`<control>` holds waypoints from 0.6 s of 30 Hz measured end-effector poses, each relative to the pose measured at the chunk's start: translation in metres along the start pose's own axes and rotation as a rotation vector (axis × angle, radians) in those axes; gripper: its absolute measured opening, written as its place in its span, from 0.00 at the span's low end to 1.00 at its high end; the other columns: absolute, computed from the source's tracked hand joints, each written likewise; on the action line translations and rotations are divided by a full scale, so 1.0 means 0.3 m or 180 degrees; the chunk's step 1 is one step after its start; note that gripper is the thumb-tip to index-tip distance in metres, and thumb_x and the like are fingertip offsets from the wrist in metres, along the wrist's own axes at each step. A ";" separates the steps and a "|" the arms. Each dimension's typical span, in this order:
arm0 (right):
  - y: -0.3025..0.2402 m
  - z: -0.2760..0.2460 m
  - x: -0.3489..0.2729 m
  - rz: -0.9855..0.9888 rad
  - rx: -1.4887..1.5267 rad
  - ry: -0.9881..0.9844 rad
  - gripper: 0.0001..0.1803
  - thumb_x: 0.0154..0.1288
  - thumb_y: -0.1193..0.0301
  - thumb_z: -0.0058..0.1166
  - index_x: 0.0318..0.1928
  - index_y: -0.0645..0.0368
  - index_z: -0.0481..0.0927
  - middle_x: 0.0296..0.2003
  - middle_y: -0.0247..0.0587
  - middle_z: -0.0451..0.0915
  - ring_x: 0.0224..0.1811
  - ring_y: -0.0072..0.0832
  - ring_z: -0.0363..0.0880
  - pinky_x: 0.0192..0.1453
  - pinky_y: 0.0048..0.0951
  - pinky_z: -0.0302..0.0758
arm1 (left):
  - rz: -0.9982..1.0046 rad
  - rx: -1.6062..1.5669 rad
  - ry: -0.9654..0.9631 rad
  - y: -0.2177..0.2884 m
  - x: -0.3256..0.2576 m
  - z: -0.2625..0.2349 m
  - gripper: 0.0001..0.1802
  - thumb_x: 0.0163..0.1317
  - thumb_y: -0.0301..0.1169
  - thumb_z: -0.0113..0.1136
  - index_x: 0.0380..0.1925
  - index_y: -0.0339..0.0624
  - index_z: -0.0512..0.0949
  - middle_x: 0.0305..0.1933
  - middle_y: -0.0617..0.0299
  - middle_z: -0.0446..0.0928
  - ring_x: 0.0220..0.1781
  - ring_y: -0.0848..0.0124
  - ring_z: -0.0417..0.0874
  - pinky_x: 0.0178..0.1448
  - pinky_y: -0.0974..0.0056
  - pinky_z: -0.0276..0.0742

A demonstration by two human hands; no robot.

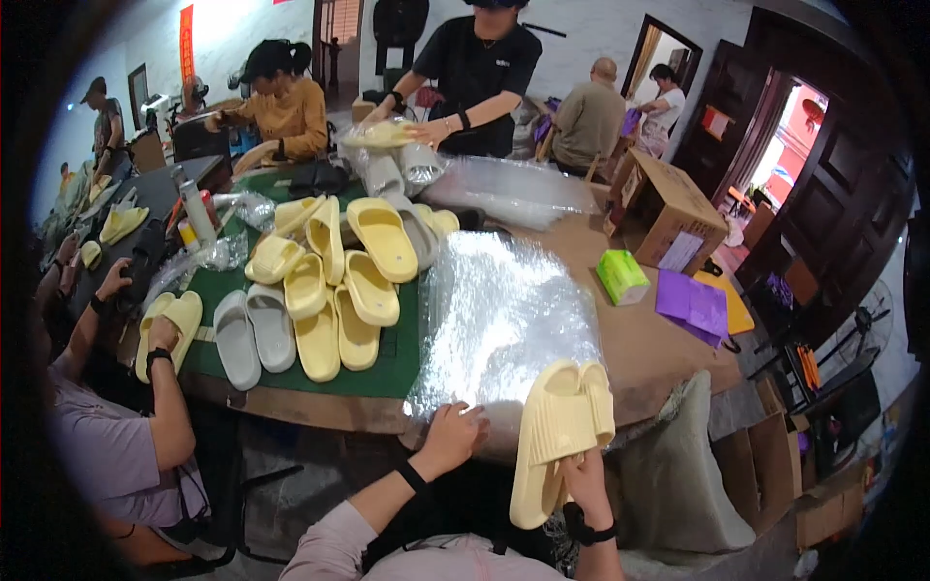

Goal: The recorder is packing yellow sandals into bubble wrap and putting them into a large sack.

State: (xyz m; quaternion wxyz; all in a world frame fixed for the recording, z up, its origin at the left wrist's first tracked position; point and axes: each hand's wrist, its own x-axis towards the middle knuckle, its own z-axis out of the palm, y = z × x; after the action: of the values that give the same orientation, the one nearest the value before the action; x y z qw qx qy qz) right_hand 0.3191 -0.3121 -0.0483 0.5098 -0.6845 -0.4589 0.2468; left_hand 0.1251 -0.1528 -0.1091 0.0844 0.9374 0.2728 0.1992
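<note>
A pair of pale yellow slide slippers (557,431) is gripped in my right hand (585,481), held up at the table's near edge with the ribbed straps showing. My left hand (452,434) has its fingers closed at the near edge of a shiny clear plastic bag (499,320) lying on the table. That bag appears to lie on top of others; how many is unclear. To its left, several yellow slippers (317,334) are piled on a green mat (392,381), beside a grey pair (260,329).
A person on the left handles yellow slippers (179,315). Across the table another person holds a bagged pair (386,134). A green tissue pack (622,276), a purple bag (692,307) and an open cardboard box (668,208) stand right. A grey sack (678,484) is below the table's right edge.
</note>
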 end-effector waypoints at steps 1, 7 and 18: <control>-0.014 0.010 0.008 -0.0081 0.0239 -0.0035 0.21 0.62 0.79 0.52 0.57 0.66 0.68 0.50 0.45 0.75 0.55 0.30 0.73 0.57 0.29 0.70 | 0.0170 0.0006 0.0402 -0.010 0.000 0.014 0.12 0.55 0.32 0.60 0.41 0.45 0.79 0.48 0.57 0.77 0.49 0.58 0.74 0.51 0.56 0.68; -0.063 0.029 0.017 -0.0177 0.0014 -0.0203 0.21 0.62 0.79 0.52 0.56 0.66 0.69 0.49 0.46 0.77 0.53 0.33 0.75 0.56 0.32 0.71 | -0.0182 -0.0453 0.0852 -0.025 0.038 -0.005 0.06 0.52 0.25 0.55 0.32 0.43 0.75 0.32 0.56 0.75 0.39 0.57 0.76 0.45 0.55 0.71; -0.140 0.065 -0.010 -0.0310 0.0226 -0.1101 0.25 0.63 0.86 0.48 0.61 0.68 0.61 0.54 0.42 0.71 0.57 0.25 0.71 0.58 0.28 0.71 | -0.0720 -0.0179 0.1014 -0.030 0.069 -0.050 0.10 0.52 0.33 0.58 0.29 0.38 0.70 0.32 0.53 0.69 0.39 0.55 0.71 0.45 0.52 0.65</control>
State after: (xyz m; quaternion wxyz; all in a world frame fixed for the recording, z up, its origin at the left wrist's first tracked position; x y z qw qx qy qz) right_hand 0.2862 -0.3031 -0.0167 0.4585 -0.5904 -0.5634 0.3519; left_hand 0.1306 -0.1334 -0.0912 0.0881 0.8547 0.3807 0.3417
